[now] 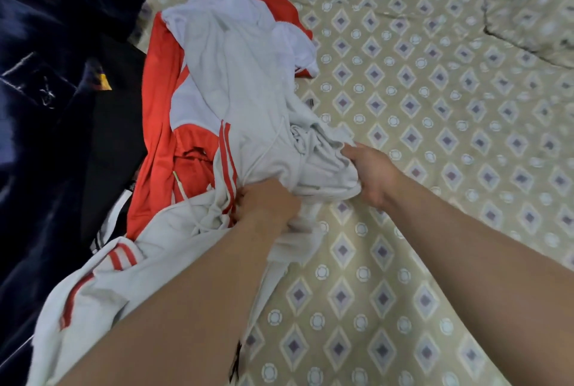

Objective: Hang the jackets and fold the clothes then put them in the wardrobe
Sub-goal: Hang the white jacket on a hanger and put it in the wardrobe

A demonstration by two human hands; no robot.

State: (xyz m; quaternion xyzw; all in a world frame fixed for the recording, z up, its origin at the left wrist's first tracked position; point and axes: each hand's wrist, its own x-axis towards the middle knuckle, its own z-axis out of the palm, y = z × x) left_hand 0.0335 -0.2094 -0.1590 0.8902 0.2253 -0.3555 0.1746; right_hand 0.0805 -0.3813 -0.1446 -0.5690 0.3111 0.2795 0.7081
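left hand (268,207) and right hand (371,173) gripping bunched white garment (248,100), fingers clamped on cloth | lying toward left edge of bed (435,100) | likely handling soft, light, floppy; gripping hem corners probably working best

Both hands grip a light grey garment with red stripes (248,125) on a bed with a diamond-patterned cover (435,90): the left hand (267,205) bunches its lower fabric, the right hand (369,174) clutches a gathered edge. A red and white jacket (161,81) lies beneath it, with dark navy clothing (46,75) heaped at the left.
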